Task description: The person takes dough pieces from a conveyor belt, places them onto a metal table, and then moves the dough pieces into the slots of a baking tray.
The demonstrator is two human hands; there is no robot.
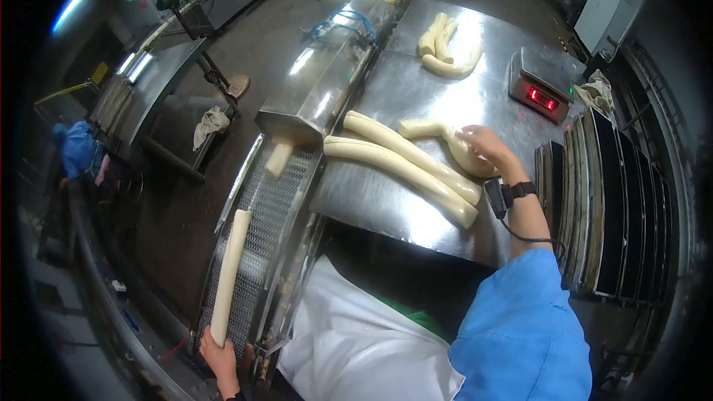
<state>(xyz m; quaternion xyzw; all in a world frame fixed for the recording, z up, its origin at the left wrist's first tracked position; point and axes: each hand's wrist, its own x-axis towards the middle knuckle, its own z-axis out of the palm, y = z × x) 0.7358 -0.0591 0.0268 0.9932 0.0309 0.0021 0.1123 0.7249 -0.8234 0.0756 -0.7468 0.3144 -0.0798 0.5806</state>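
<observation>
A white apron [356, 334] and a blue sleeve [523, 327] lie nearest the camera, at the bottom of the frame. At lower left, the left hand [219, 358] grips the near end of a long, pale cream dough roll [232, 275], which lies along a grey metal mesh conveyor [256, 252]. Right of centre, the right hand [486, 150] touches a curved, pale dough piece [459, 150] on a shiny steel table [356, 197], its fingers slightly bent over it; how firmly they hold, I cannot tell. Two thick dough lengths [401, 169] lie side by side just left of that piece. More bent dough [453, 67] and a scale with red digits [538, 93] sit at upper right
</observation>
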